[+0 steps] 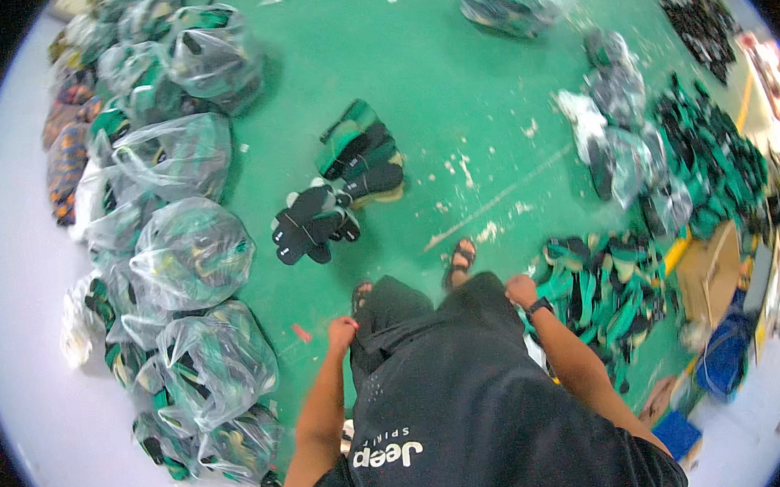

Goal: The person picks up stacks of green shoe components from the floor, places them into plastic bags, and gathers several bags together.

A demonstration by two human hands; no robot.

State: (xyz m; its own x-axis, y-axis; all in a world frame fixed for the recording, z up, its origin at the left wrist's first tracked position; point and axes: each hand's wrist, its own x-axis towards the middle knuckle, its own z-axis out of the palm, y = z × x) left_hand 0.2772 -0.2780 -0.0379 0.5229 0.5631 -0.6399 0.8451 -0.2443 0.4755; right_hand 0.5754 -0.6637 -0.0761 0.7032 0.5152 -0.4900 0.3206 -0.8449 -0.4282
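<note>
My left hand (343,331) is closed at the left side of my dark trousers (396,321) and appears to pinch their cloth. On the other side my right hand (521,291), with a dark band at the wrist, is curled into a fist against the trouser leg and seems to grip the fabric. Ahead of my feet lie stacks of shoe insoles on the green floor (432,84). One black-and-grey stack (306,224) is fanned out; beyond it sits a green-and-black stack (356,141). Neither hand touches the insoles.
Clear plastic bags of insoles (194,250) line the left wall. Loose green-and-black insoles (604,291) are heaped to my right, with another heap (708,154) farther off. A filled bag (517,0) stands at the far right, and pale scraps (467,171) litter the floor.
</note>
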